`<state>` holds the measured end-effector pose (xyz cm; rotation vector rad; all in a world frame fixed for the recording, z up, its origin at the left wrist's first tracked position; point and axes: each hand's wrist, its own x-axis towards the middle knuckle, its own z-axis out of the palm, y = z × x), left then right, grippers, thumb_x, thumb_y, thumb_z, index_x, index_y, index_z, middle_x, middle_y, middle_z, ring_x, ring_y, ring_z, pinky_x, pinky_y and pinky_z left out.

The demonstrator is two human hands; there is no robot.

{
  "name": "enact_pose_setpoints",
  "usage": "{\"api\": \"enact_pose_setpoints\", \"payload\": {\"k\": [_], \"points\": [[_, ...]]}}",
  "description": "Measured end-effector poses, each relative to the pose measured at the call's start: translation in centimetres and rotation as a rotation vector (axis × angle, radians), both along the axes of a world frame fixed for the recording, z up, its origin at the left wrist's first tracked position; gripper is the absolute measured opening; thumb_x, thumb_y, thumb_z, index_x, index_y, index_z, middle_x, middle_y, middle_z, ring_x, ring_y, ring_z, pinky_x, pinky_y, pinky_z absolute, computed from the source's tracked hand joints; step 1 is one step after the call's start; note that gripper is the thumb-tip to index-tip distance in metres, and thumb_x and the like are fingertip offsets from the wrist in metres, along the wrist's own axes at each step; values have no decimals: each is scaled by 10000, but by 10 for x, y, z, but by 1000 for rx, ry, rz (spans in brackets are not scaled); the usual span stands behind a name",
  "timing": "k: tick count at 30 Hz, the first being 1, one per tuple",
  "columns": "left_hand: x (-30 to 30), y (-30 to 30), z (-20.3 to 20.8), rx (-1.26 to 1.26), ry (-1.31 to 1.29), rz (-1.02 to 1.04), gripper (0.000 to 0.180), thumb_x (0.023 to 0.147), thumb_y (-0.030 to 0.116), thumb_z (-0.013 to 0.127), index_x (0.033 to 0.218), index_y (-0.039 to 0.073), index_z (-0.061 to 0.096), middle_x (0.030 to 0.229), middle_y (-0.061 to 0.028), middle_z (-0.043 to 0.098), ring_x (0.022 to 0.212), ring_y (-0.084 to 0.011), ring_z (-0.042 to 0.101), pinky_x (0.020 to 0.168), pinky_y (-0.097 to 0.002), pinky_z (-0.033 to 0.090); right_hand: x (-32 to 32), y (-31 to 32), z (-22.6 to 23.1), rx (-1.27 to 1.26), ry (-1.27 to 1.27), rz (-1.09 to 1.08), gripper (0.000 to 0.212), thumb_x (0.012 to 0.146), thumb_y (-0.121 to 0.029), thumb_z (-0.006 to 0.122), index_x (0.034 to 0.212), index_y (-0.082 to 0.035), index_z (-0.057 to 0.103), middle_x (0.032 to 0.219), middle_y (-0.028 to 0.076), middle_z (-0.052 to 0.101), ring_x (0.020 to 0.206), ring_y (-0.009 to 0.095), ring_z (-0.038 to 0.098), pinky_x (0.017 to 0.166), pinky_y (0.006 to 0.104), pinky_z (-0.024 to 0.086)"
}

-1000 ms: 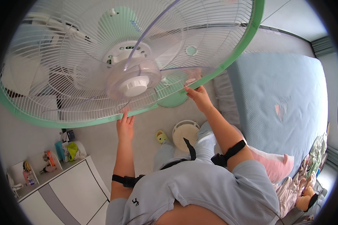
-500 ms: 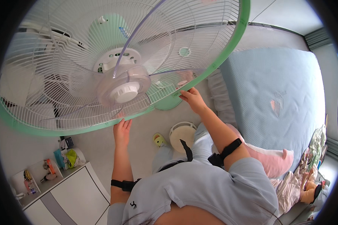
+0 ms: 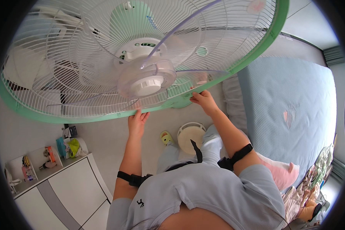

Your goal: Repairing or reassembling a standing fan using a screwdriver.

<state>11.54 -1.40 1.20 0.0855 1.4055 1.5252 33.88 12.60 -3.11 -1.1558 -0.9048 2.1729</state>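
A large electric fan [image 3: 157, 86] fills the upper part of the view, with clear blades, a white centre knob and a white wire guard. Around the guard runs a green rim [image 3: 253, 57]. My left hand [image 3: 137, 123] reaches up to the lower edge of this rim, its thumb and fingers closed on it under the hub. Farther right, my right hand [image 3: 205, 101] pinches the same rim from below. Behind the guard shows the green motor housing [image 3: 131, 21]. Some fingertips of both hands are hidden by the rim or guard.
A stool [image 3: 191, 138] stands just in front of me, beside a yellow-green slipper [image 3: 166, 137]. On the right is a bed [image 3: 291, 96] with a blue cover and a pink pillow [image 3: 278, 170]. A white cabinet [image 3: 73, 189] with small items on its shelves stands lower left.
The fan appears shifted right and slightly up in the view, and both hands have moved with it. They keep their hold on the rim; the hub sits farther right.
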Motion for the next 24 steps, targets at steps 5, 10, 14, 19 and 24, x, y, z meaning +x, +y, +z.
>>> {"api": "enact_pose_setpoints", "payload": {"k": [5, 10, 14, 19, 24], "points": [[15, 10, -7, 7, -78, -14, 248, 797, 62, 451, 1032, 2, 401, 1005, -93, 485, 901, -198, 504, 789, -317, 437, -3, -1, 0, 3, 4, 19, 241, 793, -93, 471, 1013, 6, 486, 938, 74, 522, 843, 141, 519, 726, 247, 453], [26, 16, -21, 2, -137, -26, 251, 792, 75, 472, 1024, 4, 409, 975, -90, 500, 885, -193, 511, 777, -307, 445, -7, -3, -2, -47, 67, 31, 258, 796, -118, 473, 1025, 1, 479, 934, 73, 524, 832, 141, 519, 732, 253, 450], [39, 26, -26, -37, -207, -49, 255, 787, 95, 490, 1014, 4, 417, 962, -98, 509, 883, -197, 516, 773, -311, 446, -8, -3, 1, -56, 91, 39, 279, 802, -129, 464, 1049, 1, 455, 924, 71, 524, 814, 135, 520, 755, 253, 440], [42, 34, -27, -43, -235, -87, 255, 792, 113, 485, 1011, 0, 419, 972, -107, 510, 880, -203, 522, 768, -312, 446, -7, -4, 1, -59, 98, 45, 287, 811, -124, 447, 1064, 11, 431, 924, 74, 521, 818, 135, 522, 767, 249, 437], [43, 39, -38, -37, -252, -78, 256, 805, 103, 455, 1032, -8, 413, 982, -112, 506, 885, -213, 521, 771, -315, 443, -6, -1, -7, -48, 119, 58, 291, 805, -147, 465, 1054, 4, 463, 930, 69, 525, 810, 130, 517, 764, 253, 430]]}}
